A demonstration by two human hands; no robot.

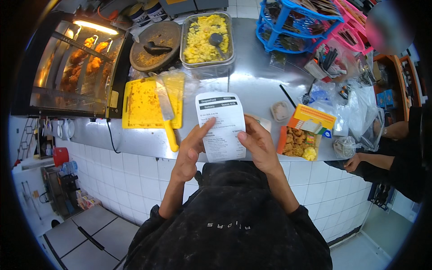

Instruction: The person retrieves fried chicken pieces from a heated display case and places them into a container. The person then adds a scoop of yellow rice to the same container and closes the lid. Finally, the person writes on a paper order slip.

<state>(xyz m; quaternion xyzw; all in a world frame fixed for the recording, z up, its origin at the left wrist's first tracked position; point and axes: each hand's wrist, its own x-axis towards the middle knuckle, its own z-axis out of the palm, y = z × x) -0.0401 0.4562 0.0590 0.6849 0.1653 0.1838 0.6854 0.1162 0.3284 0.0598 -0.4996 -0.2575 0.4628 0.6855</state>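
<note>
A printed paper receipt (222, 141) is held up before me over the front edge of the steel counter (249, 74). My right hand (263, 145) pinches its right side, thumb in front and fingers behind. At the left side, my left hand (189, 152) has its index finger stretched across the printed face, the thumb apart from the paper. Whether that fingertip touches the receipt cannot be told. Right of my right hand, an opened cardboard food box (280, 145) holds fried chicken pieces (295, 141), a sachet and some yellow food (309, 154). Near it sits a small lidded plastic cup (279, 110).
Left lie a yellow cutting board (138, 104) with a yellow-handled knife (167, 114), and a heated display cabinet (77, 67). Behind are a stone mortar (141, 62) and a tub of yellow food (206, 37). Blue racks (287, 23), plastic bags (357, 104) and another person's hand (352, 163) are right.
</note>
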